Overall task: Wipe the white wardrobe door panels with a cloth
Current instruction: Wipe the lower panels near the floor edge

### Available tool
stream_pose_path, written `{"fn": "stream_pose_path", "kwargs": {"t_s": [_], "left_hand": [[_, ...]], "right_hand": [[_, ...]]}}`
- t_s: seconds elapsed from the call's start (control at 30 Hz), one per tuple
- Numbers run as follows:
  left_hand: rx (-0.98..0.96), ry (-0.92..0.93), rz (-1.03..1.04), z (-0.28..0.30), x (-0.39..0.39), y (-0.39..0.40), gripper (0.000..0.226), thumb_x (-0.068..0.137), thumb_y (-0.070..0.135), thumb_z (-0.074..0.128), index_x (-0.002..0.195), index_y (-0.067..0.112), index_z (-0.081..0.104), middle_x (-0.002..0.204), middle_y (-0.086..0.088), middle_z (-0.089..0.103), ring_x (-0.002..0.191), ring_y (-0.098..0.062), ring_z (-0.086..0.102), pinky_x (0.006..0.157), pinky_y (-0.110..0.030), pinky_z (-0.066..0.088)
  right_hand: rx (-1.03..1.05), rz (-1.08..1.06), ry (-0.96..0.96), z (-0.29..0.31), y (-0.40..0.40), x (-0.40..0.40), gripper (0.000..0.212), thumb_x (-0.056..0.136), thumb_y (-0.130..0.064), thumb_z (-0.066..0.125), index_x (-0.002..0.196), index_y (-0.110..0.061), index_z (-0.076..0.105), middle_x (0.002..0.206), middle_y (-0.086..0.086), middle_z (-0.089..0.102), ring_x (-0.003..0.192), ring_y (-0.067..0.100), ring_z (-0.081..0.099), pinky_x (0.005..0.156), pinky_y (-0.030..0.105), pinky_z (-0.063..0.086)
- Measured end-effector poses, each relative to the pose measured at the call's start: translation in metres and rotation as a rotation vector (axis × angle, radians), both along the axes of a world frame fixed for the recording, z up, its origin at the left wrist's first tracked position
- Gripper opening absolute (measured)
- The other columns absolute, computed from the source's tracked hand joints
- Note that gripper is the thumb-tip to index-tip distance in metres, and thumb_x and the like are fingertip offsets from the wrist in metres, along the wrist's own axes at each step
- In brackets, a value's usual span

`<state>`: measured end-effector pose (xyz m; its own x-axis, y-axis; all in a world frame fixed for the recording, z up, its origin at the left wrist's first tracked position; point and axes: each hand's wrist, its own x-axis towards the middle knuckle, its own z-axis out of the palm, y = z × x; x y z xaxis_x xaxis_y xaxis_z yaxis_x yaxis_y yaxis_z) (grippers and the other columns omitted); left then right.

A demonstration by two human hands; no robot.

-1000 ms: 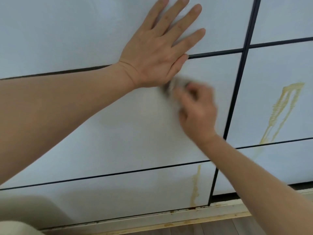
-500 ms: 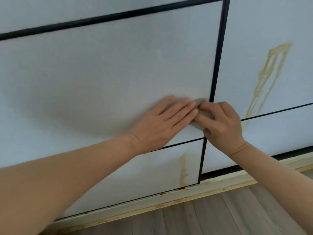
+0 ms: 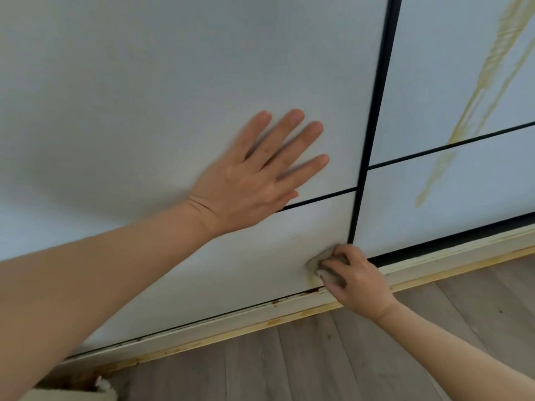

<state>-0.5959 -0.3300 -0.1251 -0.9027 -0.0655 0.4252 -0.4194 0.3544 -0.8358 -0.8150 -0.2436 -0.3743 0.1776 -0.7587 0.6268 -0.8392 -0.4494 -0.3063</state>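
Note:
The white wardrobe door [image 3: 144, 96] fills most of the view, split into panels by thin black strips. My left hand [image 3: 254, 175] lies flat on the panel with fingers spread and straight. Lower right, my right hand [image 3: 356, 279] grips a small grey cloth [image 3: 324, 263] and presses it against the bottom corner of the lowest left panel [image 3: 260, 256], beside the vertical black strip [image 3: 373, 117]. A faint yellowish mark shows just under the cloth. Yellow drip stains [image 3: 474, 102] run down the right door's panels.
A cream base rail [image 3: 231, 322] with rusty spots runs along the foot of the doors. Below it lies grey wood-look flooring [image 3: 333, 366]. A bit of pale fluffy fabric [image 3: 101, 386] shows at the bottom left edge.
My right hand has carried the cloth down from the panel joint to the bottom corner of the lowest panel; the yellow streak there is mostly gone. My left hand shifted up and spread its fingers.

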Motion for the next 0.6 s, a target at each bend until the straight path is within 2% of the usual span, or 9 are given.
{"fn": "stream_pose_path", "kwargs": {"t_s": [0.03, 0.1, 0.17, 0.23, 0.3, 0.4, 0.47, 0.53, 0.6], "left_hand": [[-0.014, -0.001, 0.013, 0.001, 0.001, 0.000, 0.061, 0.103, 0.043, 0.044, 0.158, 0.021, 0.029, 0.160, -0.016, 0.032, 0.146, -0.041, 0.033, 0.121, -0.058, 0.014], [-0.034, -0.005, 0.025, 0.000, 0.003, 0.000, 0.060, 0.104, 0.042, 0.043, 0.158, 0.021, 0.029, 0.160, -0.016, 0.032, 0.146, -0.041, 0.032, 0.121, -0.059, 0.014], [-0.036, 0.011, 0.012, 0.002, 0.002, 0.000, 0.056, 0.105, 0.040, 0.042, 0.157, 0.021, 0.033, 0.159, -0.016, 0.035, 0.144, -0.041, 0.035, 0.119, -0.058, 0.018], [-0.039, 0.020, 0.008, 0.003, -0.001, 0.001, 0.053, 0.106, 0.038, 0.041, 0.156, 0.021, 0.034, 0.158, -0.016, 0.036, 0.143, -0.041, 0.037, 0.118, -0.057, 0.020], [-0.030, 0.010, 0.014, 0.002, -0.001, 0.000, 0.054, 0.106, 0.037, 0.042, 0.157, 0.021, 0.033, 0.159, -0.016, 0.035, 0.144, -0.041, 0.037, 0.118, -0.058, 0.018], [-0.044, 0.011, 0.010, 0.001, 0.000, -0.001, 0.054, 0.105, 0.035, 0.042, 0.156, 0.021, 0.035, 0.158, -0.016, 0.036, 0.143, -0.042, 0.037, 0.118, -0.058, 0.017], [-0.038, 0.013, 0.001, 0.000, 0.001, -0.003, 0.053, 0.105, 0.035, 0.042, 0.156, 0.021, 0.035, 0.158, -0.017, 0.037, 0.143, -0.042, 0.037, 0.118, -0.058, 0.018], [-0.042, 0.014, -0.005, 0.000, 0.001, -0.002, 0.053, 0.105, 0.034, 0.042, 0.156, 0.021, 0.035, 0.158, -0.016, 0.037, 0.143, -0.041, 0.037, 0.118, -0.057, 0.018], [-0.034, 0.016, -0.011, 0.000, 0.002, -0.002, 0.053, 0.106, 0.034, 0.041, 0.156, 0.021, 0.034, 0.158, -0.016, 0.036, 0.143, -0.041, 0.037, 0.118, -0.057, 0.017]], "right_hand": [[-0.095, -0.029, -0.102, 0.022, -0.003, 0.008, 0.029, 0.089, -0.029, 0.068, 0.100, -0.004, 0.076, 0.112, 0.006, 0.048, 0.087, 0.027, 0.060, 0.064, 0.038, 0.062], [-0.289, -0.109, -0.274, 0.077, -0.010, 0.025, 0.024, 0.094, -0.019, 0.063, 0.098, 0.003, 0.074, 0.112, 0.010, 0.047, 0.092, 0.025, 0.057, 0.081, 0.024, 0.056], [-0.427, -0.202, -0.432, 0.129, -0.018, 0.035, 0.019, 0.088, -0.008, 0.067, 0.099, 0.007, 0.071, 0.110, 0.021, 0.048, 0.103, 0.025, 0.051, 0.096, 0.010, 0.042], [-0.454, -0.249, -0.527, 0.137, -0.024, 0.042, 0.020, 0.083, -0.005, 0.071, 0.101, 0.005, 0.067, 0.107, 0.026, 0.049, 0.106, 0.025, 0.049, 0.098, 0.007, 0.038], [-0.298, -0.337, -0.607, 0.091, -0.017, 0.053, 0.025, 0.081, -0.002, 0.074, 0.102, -0.004, 0.061, 0.112, 0.018, 0.045, 0.102, 0.019, 0.048, 0.093, 0.011, 0.043], [0.335, -0.525, -0.805, -0.010, 0.008, 0.070, 0.031, 0.084, 0.002, 0.075, 0.102, -0.014, 0.056, 0.117, 0.004, 0.042, 0.088, 0.011, 0.050, 0.088, 0.035, 0.055], [0.668, -0.621, -0.911, -0.052, 0.013, 0.073, 0.022, 0.088, 0.004, 0.066, 0.100, -0.013, 0.058, 0.118, 0.008, 0.050, 0.086, 0.014, 0.055, 0.088, 0.041, 0.054], [0.781, -0.713, -1.054, -0.056, 0.006, 0.069, 0.017, 0.088, 0.005, 0.063, 0.097, -0.010, 0.061, 0.111, 0.015, 0.061, 0.090, 0.023, 0.062, 0.080, 0.035, 0.051], [0.759, -0.757, -1.172, -0.036, 0.000, 0.073, 0.014, 0.087, 0.001, 0.066, 0.095, -0.009, 0.060, 0.100, 0.012, 0.063, 0.088, 0.023, 0.062, 0.069, 0.028, 0.046]]}}
